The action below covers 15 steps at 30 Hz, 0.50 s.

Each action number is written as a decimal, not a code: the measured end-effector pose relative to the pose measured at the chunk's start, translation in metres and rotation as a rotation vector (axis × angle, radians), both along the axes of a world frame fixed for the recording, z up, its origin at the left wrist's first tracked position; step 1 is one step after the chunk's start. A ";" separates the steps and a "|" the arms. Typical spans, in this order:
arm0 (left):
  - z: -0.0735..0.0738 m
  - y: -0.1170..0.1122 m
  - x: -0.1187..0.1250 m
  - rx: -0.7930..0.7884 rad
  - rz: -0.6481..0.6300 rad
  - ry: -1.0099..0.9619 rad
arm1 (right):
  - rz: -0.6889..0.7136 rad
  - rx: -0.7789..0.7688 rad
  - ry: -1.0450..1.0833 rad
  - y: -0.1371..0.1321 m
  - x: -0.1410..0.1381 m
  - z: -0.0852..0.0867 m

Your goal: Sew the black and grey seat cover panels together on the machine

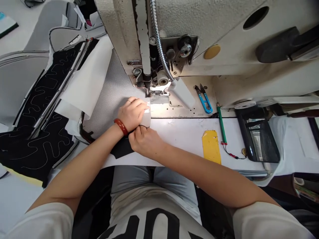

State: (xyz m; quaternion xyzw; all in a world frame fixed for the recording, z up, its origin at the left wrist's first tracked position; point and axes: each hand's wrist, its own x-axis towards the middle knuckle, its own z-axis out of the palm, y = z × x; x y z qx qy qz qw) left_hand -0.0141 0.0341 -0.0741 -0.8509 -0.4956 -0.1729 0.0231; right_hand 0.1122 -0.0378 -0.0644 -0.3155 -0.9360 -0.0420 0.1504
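Grey mesh fabric (112,89) lies under the needle and presser foot (148,92) of a sewing machine (119,33). My left hand (132,113), with a red bracelet (121,126) at the wrist, grips the fabric just in front of the foot, fingers pressed together. Close below it, my right hand (144,141) is closed in a pinch on the fabric's near edge, where a light grey strip (146,119) shows. The fingertips of my right hand are hidden. A black piece (122,148) of the work hangs beneath both hands.
Black quilted panels (54,83) and white sheeting (86,79) are heaped at left. Blue thread snips (204,99) lie on the machine bed. Farther right are a green pencil (221,124), a yellow card (211,146) and a black case (259,136). A white lamp head (181,93) hangs beside the needle.
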 end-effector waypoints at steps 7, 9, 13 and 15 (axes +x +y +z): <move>0.006 0.014 -0.005 0.028 -0.073 0.110 | -0.057 0.052 0.038 0.016 0.000 -0.009; 0.009 0.009 -0.014 0.018 -0.251 0.114 | -0.046 0.115 0.064 0.015 0.002 -0.013; 0.010 0.003 -0.037 -0.035 -0.477 0.050 | -0.028 0.362 0.149 0.010 0.004 -0.023; 0.009 0.008 -0.043 -0.058 -0.490 0.057 | -0.047 0.422 0.157 0.009 0.002 -0.028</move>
